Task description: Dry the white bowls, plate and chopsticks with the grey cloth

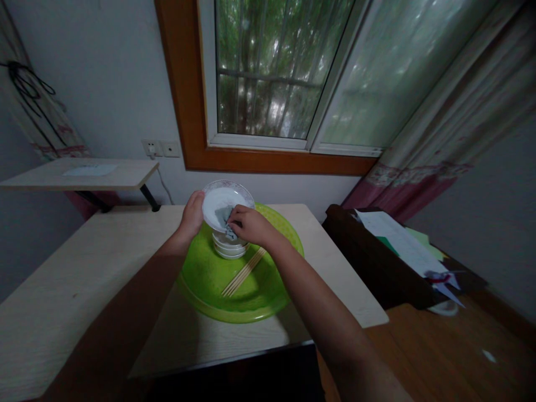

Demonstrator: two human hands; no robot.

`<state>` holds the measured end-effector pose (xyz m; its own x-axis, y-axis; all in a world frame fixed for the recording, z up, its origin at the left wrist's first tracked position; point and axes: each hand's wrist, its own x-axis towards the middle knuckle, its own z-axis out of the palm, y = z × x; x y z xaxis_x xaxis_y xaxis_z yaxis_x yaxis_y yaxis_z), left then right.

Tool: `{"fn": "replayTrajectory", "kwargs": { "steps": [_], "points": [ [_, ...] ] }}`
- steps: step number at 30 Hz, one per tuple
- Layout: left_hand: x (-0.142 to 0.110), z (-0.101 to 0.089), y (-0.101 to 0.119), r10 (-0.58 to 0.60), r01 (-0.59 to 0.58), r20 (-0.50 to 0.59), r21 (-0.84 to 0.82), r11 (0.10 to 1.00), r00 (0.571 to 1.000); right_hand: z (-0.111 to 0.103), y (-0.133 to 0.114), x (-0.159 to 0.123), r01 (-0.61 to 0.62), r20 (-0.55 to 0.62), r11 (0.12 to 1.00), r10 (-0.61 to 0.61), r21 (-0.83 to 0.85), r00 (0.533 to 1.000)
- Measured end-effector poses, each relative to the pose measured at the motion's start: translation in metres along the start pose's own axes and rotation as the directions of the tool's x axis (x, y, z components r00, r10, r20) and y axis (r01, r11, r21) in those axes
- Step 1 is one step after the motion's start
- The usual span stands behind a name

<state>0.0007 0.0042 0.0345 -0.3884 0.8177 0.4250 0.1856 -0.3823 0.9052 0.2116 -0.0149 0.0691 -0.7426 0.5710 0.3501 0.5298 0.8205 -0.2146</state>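
Observation:
My left hand (193,213) grips the left rim of a white plate (221,196) with a patterned edge, held tilted above a green basin (247,314). In my right hand (250,224) is a bunched grey cloth (226,218), pinched between the fingers and pressed against the plate's lower right part. Beneath the plate, a stack of white bowls (229,251) stands in the basin, its top partly hidden. Several wooden chopsticks (243,272) lie in the basin to the right of the stack.
The basin sits on a pale wooden table (125,251). A raised shelf (84,173) stands at the back left, near wall sockets (160,148). To the right is a dark box-like piece (368,257) with papers (396,245) on it. A window (285,72) is behind.

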Motion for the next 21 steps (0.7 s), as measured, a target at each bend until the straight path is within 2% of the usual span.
{"fn": "replayTrajectory", "kwargs": {
  "steps": [2,5,9,12,17,21],
  "points": [
    [0.000,0.002,-0.001,-0.009,0.010,0.007,-0.015,1.000,1.000,0.006,0.002,0.003,0.120,-0.045,0.989,-0.117,0.091,0.992],
    [-0.001,0.007,-0.002,-0.032,0.032,0.011,-0.041,0.999,0.999,0.015,0.002,0.010,0.241,-0.102,0.965,-0.230,0.106,0.968],
    [-0.001,0.012,-0.003,-0.057,0.063,0.067,-0.093,0.994,0.996,0.021,-0.004,0.015,0.269,-0.140,0.963,-0.268,-0.006,0.953],
    [-0.002,0.014,-0.006,-0.058,0.079,0.128,-0.166,0.983,0.990,0.022,-0.005,0.017,0.197,-0.160,0.976,-0.209,-0.092,0.965],
    [-0.007,0.018,-0.009,0.017,0.044,0.260,-0.230,0.972,0.966,0.016,0.003,0.018,0.010,-0.230,0.980,-0.057,-0.199,0.972],
    [-0.010,0.016,-0.006,0.028,0.032,0.263,-0.220,0.975,0.965,0.002,0.008,0.013,-0.173,-0.303,0.951,0.091,-0.255,0.949]
  ]
}}
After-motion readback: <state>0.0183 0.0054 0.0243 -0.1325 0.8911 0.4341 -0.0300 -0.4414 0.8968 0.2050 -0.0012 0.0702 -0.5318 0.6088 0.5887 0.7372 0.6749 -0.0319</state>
